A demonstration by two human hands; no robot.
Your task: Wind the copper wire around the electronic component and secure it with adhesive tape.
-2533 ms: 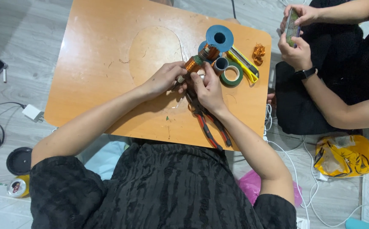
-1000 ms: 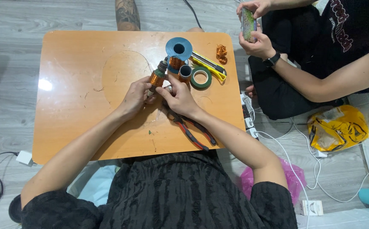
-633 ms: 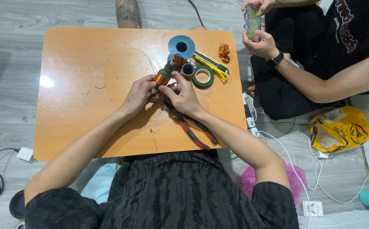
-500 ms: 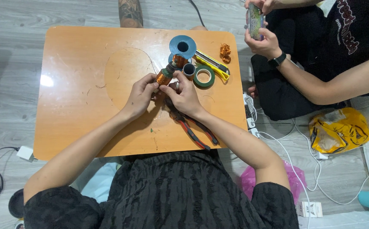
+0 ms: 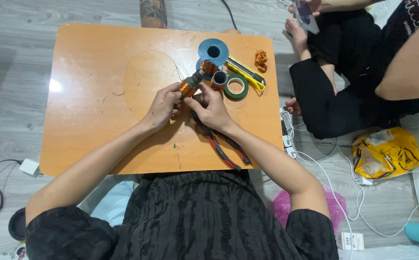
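I see grey wood-plank floor (image 5: 50, 14), a low orange table (image 5: 89, 86) with scratched top and a light glare spot. White cables (image 5: 334, 192), yellow bag (image 5: 385, 154), pink bag (image 5: 337, 209) lie on floor right.

1. A low orange table (image 5: 89, 96) is seen from above, standing on a grey wooden floor (image 5: 17, 29).
2. A small copper-wound motor rotor (image 5: 189, 86) is gripped between the fingertips of the left hand (image 5: 163, 105) and the right hand (image 5: 212, 108), over the table's middle.
3. Red-handled pliers (image 5: 221, 147) are laid on the table under the right forearm.
4. A blue spool (image 5: 213, 50), a green tape roll (image 5: 236, 87) and a yellow utility knife (image 5: 248, 74) are grouped just beyond the hands.
5. A tangle of copper wire (image 5: 260, 58) is placed near the far right corner.
6. A seated person in black (image 5: 363, 72) is seen to the right, beside a yellow bag (image 5: 385, 151).
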